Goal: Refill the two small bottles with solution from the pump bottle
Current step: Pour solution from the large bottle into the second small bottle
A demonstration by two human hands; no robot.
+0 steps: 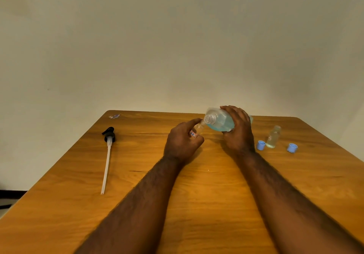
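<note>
My right hand (pixel 239 133) grips the large clear pump bottle (pixel 219 120), which holds blue solution and is tipped to the left with its threaded neck open. Its mouth meets the neck of a small clear bottle (pixel 199 128) with a white label, tilted and held in my left hand (pixel 182 142). The second small bottle (pixel 273 136) stands upright and uncapped at the right, with a little clear liquid in it. Two blue caps (pixel 261 145) (pixel 292 147) lie on either side of it.
The black pump head with its long white dip tube (pixel 107 155) lies on the wooden table (pixel 137 175) at the left. A small scrap of wrapper (pixel 114 116) sits at the far left corner. A plain wall rises behind the table.
</note>
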